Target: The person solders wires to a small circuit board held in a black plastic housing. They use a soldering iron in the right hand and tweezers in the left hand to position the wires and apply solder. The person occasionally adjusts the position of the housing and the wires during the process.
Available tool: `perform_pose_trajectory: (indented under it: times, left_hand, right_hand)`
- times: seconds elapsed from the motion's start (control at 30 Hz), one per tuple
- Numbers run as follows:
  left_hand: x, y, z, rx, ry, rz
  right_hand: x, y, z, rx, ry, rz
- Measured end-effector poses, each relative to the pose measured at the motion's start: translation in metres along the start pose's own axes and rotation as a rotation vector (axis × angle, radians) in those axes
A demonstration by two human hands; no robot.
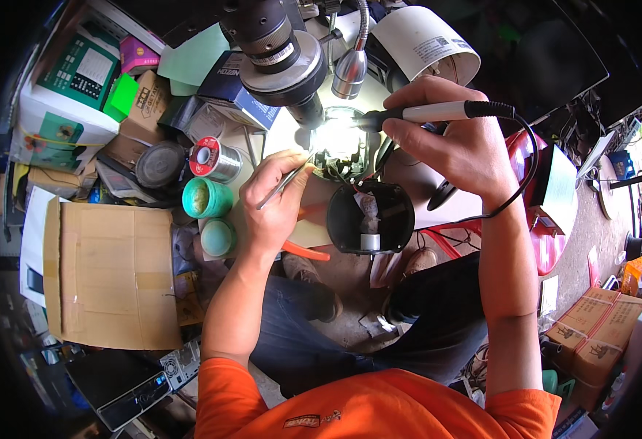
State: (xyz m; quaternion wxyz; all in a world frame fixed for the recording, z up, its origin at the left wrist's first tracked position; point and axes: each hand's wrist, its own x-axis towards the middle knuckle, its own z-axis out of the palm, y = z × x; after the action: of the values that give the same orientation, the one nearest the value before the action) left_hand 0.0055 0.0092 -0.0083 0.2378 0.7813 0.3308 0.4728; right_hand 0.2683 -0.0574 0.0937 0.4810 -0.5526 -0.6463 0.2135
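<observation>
My right hand (461,143) is closed around the white-and-black handle of a soldering iron (434,112), its tip pointing left into a bright glare. Metal tweezers (278,189) are pinched in my left hand (277,194), with their points reaching to the left edge of the same lit spot. Between the two tools lies a small electronic assembly (343,161), washed out by the light, so its parts and the tool tips are hard to make out. Wires run from it toward a round black housing (371,219) at the table's near edge, which has a silver cylinder inside.
A microscope (277,66) and a gooseneck lamp (350,75) hang over the work. Left stand a solder spool (215,159), a green jar (208,197), its lid (218,238) and a cardboard box (112,274). Orange-handled pliers (306,252) jut over the near edge. A white cylinder (427,44) stands behind.
</observation>
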Motion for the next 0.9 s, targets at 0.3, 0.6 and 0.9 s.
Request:
perform_pose_trajectory:
  times: [0.3,0.6,0.9]
  left_hand:
    - [0.0007,0.0,0.0004,0.01,0.003,0.022]
    - [0.001,0.0015,0.0016,0.008,0.011,0.02]
    - [-0.0005,0.0044,-0.0001,0.031,-0.008,0.001]
  right_hand:
    - [-0.0001,0.0005,0.0005,-0.011,-0.001,-0.002]
    - [-0.0002,-0.0004,0.0006,-0.009,0.003,0.009]
    - [-0.0001,-0.0019,-0.0006,0.005,-0.033,0.019]
